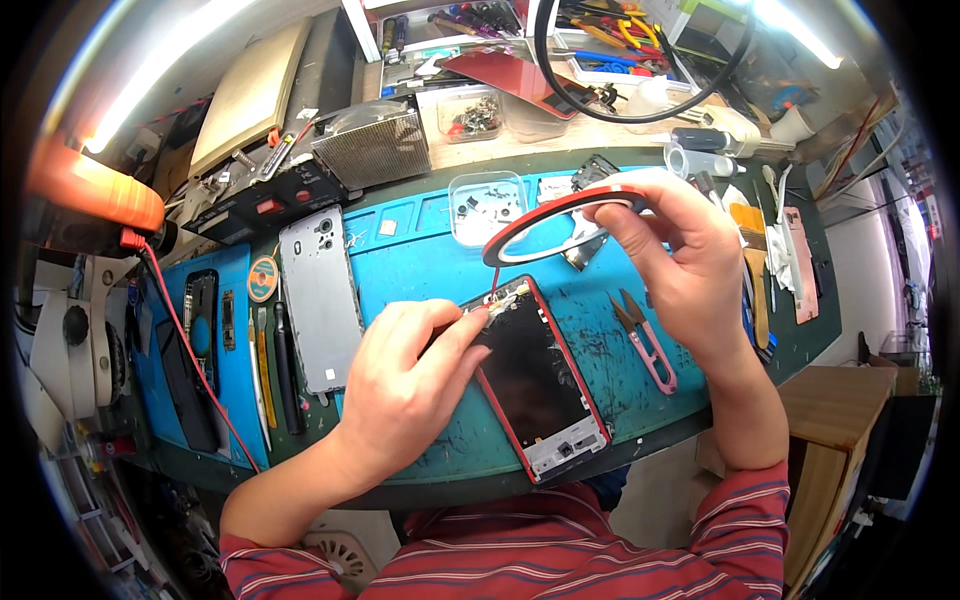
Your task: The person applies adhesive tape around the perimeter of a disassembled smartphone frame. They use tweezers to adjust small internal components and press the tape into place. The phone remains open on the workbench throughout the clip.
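I see the blue rubber work mat (420, 260) filling most of the dark green bench (800, 330), curved along its near edge. On the mat's left half lies a silver rectangular metal phone back plate (318, 298), lengthwise from far to near, with a black phone frame (200, 318) beyond it toward the left edge. In the middle, close to the near edge, lies the red-rimmed phone body with a dark glass face (538, 380), tilted so its far end leans left. My right hand (690, 270) is raised over the mat's far right part, fingers closed around the rim of a thin red-and-black roll of narrow tape (562, 222) — a strip runs down from it to the phone's far corner. My left hand (405, 385) rests on the mat just left of the phone, fingertips pinched together on that strip's end, pressing it at the far left corner. A clear square plastic parts tray (487, 205) sits behind the roll, and pink-handled thread snips (645, 340) lie right of the phone — near my right wrist.
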Demonstrator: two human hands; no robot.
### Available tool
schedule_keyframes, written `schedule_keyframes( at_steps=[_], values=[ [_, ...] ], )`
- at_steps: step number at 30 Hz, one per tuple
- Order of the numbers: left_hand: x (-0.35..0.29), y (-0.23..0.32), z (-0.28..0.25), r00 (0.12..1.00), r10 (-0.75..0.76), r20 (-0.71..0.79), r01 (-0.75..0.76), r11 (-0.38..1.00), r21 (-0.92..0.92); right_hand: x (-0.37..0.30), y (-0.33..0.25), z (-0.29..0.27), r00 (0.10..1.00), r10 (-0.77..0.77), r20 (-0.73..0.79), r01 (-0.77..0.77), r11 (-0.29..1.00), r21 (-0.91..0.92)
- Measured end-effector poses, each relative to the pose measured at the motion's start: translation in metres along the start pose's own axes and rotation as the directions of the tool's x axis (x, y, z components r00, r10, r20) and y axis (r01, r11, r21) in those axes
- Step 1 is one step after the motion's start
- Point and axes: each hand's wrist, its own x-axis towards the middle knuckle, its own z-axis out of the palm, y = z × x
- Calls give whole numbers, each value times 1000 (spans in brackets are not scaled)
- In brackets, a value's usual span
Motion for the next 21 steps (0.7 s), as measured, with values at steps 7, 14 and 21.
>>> schedule_keyframes(
  at_steps=[7, 14, 21],
  values=[
    [-3, -14, 1, 980, -184, -68, 166, 963, -213, 2, 6, 1, 993, -114, 4, 114, 992, 62],
    [13, 1, -6, 929, -370, 0, 305, 766, -566, 5, -19, -10, 925, -375, 58, 380, 918, -112],
    [-4, -9, -3, 827, -547, 128, 357, 336, -872, -61, -18, -106, 970, 78, -228, -197, 802, -564]
  ],
)
